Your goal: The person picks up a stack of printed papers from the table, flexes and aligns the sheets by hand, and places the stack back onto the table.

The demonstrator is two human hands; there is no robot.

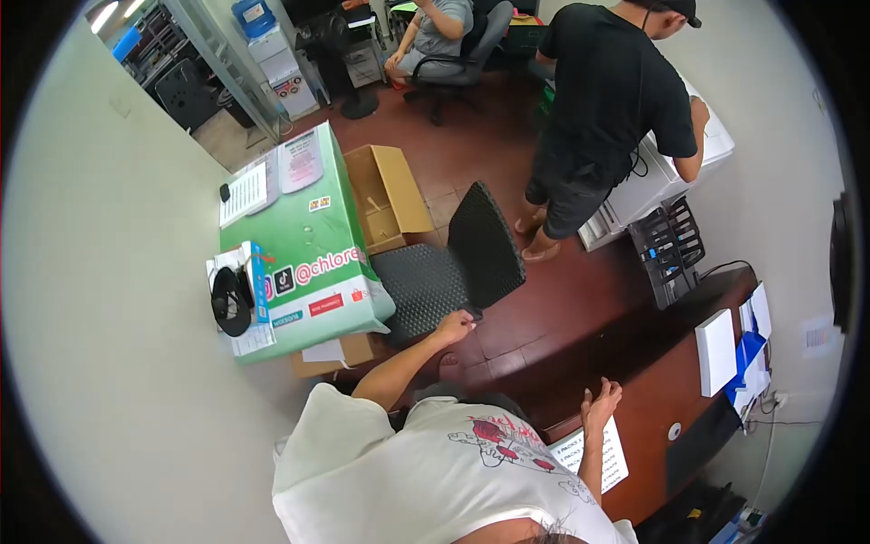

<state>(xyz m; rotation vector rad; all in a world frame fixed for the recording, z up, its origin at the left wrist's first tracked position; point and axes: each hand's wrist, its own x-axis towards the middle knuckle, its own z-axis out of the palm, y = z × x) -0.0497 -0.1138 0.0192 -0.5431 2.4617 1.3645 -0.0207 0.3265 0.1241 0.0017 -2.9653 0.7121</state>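
A black woven chair [412, 276] stands in front of me, turned sideways, its backrest [485, 245] to the right. My left hand [455, 326] reaches out to the chair's near corner, where the seat meets the backrest, with the fingers curled on its edge. My right hand [602, 403] hovers by the edge of the brown desk [643, 399], its fingers bent but apart and nothing in them. Partly under my right forearm lies a white sheet [616, 458] printed with lines of text.
A table with a green printed cover [313, 227] is at left, holding papers and a black round object [232, 301]. An open cardboard box [390, 195] sits behind the chair. A person in black [607, 100] bends over a white appliance [634, 186]; another person [439, 41] sits farther back.
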